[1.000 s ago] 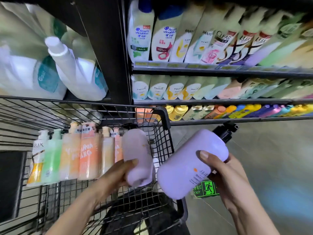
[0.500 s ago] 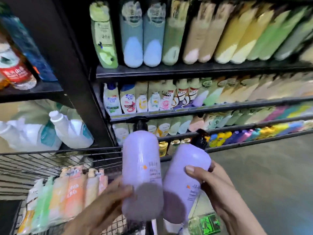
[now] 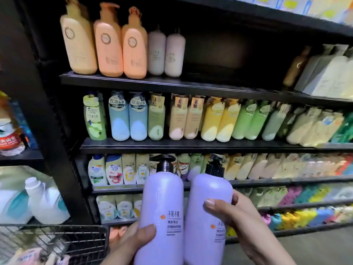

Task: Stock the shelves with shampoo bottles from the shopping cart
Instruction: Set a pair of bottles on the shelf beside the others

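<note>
Two lilac pump bottles stand upright side by side in front of the shelves. My left hand (image 3: 131, 240) grips the left lilac bottle (image 3: 162, 203) low on its body. My right hand (image 3: 240, 220) grips the right lilac bottle (image 3: 208, 207) around its middle. Both have black pump heads. The black shelf unit (image 3: 172, 86) rises ahead; its upper shelf holds orange pump bottles (image 3: 108, 44) and two pale beige bottles (image 3: 165, 54), with a dark open gap (image 3: 229, 60) to their right. The wire shopping cart (image 3: 57, 238) shows at the lower left.
Lower shelves are packed with rows of shampoo bottles (image 3: 210, 121) in blue, green, yellow and cream. Large white detergent jugs (image 3: 44, 203) sit on a side shelf at the left. Several bottles lie in the cart. Grey floor runs at the lower right.
Both hands have lifted the two lilac bottles out of the cart and brought them upright together. The view has swung up from the cart to the higher shelves.
</note>
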`<state>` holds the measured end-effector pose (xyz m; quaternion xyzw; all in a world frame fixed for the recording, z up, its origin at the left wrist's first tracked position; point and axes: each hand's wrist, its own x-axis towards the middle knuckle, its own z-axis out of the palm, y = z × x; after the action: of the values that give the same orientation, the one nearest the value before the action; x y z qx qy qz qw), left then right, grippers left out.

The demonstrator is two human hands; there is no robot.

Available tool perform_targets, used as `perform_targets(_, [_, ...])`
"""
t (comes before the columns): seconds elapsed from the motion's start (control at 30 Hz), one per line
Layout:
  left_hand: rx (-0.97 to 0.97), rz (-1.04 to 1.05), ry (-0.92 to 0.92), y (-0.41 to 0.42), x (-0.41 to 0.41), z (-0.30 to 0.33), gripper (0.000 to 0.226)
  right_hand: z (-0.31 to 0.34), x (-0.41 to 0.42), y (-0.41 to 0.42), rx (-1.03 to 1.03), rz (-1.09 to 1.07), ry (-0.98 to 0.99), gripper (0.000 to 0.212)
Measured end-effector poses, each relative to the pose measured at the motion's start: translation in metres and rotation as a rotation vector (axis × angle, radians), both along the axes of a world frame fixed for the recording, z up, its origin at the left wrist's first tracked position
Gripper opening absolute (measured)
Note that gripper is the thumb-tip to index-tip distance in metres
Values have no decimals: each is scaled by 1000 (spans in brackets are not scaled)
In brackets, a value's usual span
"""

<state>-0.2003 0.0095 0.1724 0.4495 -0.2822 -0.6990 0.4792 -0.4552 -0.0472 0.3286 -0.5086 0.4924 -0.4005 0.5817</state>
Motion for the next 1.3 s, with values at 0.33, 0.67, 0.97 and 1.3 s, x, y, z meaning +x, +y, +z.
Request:
perform_targets(0.33, [-371, 164, 50, -100, -34, 177, 101, 78, 18, -105, -251, 22, -23, 59])
perform_targets(0.67, [-800, 259, -200, -270, -28, 275, 59, 185, 43, -257, -623, -62, -25, 48])
perform_targets(0.97, [-918, 459, -464, -390, -14, 300, 74, 192, 63, -370, -696, -118, -58, 55])
perform_targets(1.3, [-800, 517, -687, -426, -7, 293, 87, 171, 70, -423, -748, -130, 46, 73])
